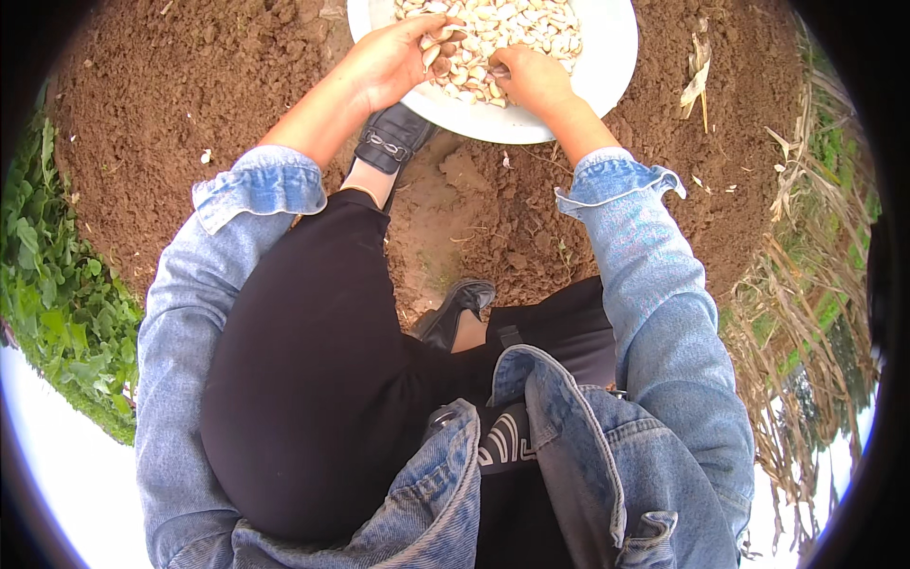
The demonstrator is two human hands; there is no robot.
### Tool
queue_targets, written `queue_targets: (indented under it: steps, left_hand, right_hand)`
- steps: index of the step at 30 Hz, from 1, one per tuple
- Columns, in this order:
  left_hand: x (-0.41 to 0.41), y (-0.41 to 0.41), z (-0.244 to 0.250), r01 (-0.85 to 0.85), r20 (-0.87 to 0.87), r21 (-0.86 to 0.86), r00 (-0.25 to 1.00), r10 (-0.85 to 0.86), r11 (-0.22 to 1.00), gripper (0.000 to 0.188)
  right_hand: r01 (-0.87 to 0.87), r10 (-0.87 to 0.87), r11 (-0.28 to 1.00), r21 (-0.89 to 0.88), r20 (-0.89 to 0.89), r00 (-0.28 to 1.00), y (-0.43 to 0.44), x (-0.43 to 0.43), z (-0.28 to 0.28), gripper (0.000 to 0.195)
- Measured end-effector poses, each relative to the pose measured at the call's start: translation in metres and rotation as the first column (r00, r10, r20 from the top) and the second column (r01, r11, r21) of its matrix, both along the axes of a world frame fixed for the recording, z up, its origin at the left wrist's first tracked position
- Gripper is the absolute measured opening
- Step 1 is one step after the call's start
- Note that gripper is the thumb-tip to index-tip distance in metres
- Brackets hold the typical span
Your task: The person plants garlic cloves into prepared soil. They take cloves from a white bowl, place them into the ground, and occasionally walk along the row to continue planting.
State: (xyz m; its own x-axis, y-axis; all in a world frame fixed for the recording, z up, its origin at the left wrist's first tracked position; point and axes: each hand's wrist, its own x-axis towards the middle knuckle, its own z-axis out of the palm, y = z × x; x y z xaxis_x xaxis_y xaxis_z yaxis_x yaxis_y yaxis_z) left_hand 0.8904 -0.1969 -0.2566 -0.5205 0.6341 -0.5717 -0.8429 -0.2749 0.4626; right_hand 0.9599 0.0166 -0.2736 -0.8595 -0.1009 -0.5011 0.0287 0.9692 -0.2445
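A white basin on the soil at the top of the view holds many garlic cloves. My left hand is over the basin's left rim, palm turned up, with a few garlic cloves held in its curled fingers. My right hand reaches over the near right side of the basin. Its fingertips are down among the cloves, and the thumb and forefinger are bent together; whether they pinch a clove is hidden.
Loose brown soil surrounds the basin. Black shoes are on my feet, one close to the basin's near rim. A dry husk lies at the right. Green leafy plants edge the left, dry stalks the right.
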Motion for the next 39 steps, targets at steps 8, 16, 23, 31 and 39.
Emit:
queue_targets:
  steps: [8,16,23,31,39]
  left_hand:
    - [0.002,-0.003,0.004,0.015,-0.009,0.006,1.000,-0.015,1.000,0.029]
    - [0.001,-0.004,0.001,0.032,-0.028,0.018,0.999,-0.031,0.999,0.031]
    - [0.001,-0.003,0.002,0.036,-0.035,0.037,0.999,-0.034,0.999,0.032]
    - [0.001,-0.004,0.004,0.042,-0.051,0.055,0.998,-0.039,0.998,0.035]
    - [0.000,-0.003,0.003,0.045,-0.051,0.054,0.998,-0.042,0.998,0.034]
  right_hand:
    - [0.024,-0.028,0.987,0.159,0.020,0.999,0.012,0.003,0.001,0.022]
    - [0.014,-0.014,0.999,0.033,0.010,1.000,0.019,0.004,0.000,0.024]
    - [0.035,-0.035,0.999,0.017,0.032,0.999,0.033,0.003,-0.005,0.027]
    - [0.243,-0.235,0.964,-0.112,0.079,0.969,0.028,-0.002,-0.008,0.024]
    - [-0.067,0.065,0.990,0.122,0.019,0.998,0.003,-0.002,-0.009,0.021]
